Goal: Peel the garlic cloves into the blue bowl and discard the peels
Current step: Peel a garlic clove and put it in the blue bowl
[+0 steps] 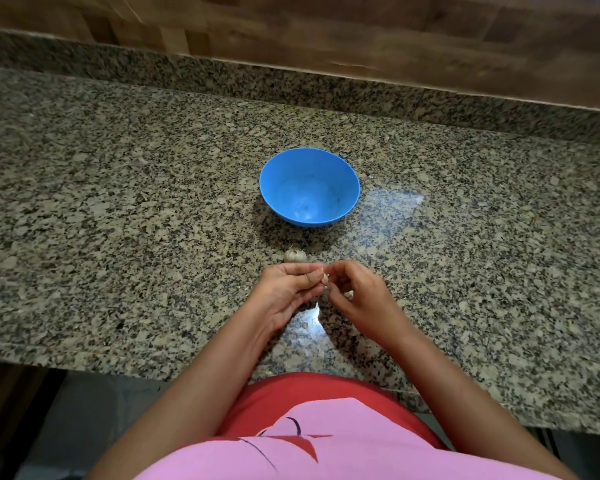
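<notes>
A blue bowl point(309, 187) stands on the granite counter point(118, 220), and I see no cloves in it. Just in front of it lies a garlic bulb point(295, 255), partly hidden behind my fingers. My left hand point(286, 292) pinches a small garlic clove point(325, 279) between thumb and fingers. My right hand point(355, 292) meets it from the right, fingertips curled onto the same clove. A pale bit, either clove or peel, shows under my right fingers point(349, 294). A scrap of peel point(305, 324) lies on the counter between my wrists.
The counter's front edge point(118, 367) runs just below my forearms, with dark space beneath it. A granite backsplash point(291, 77) and a wood-toned wall close the far side. Bare granite stretches left and right of the bowl.
</notes>
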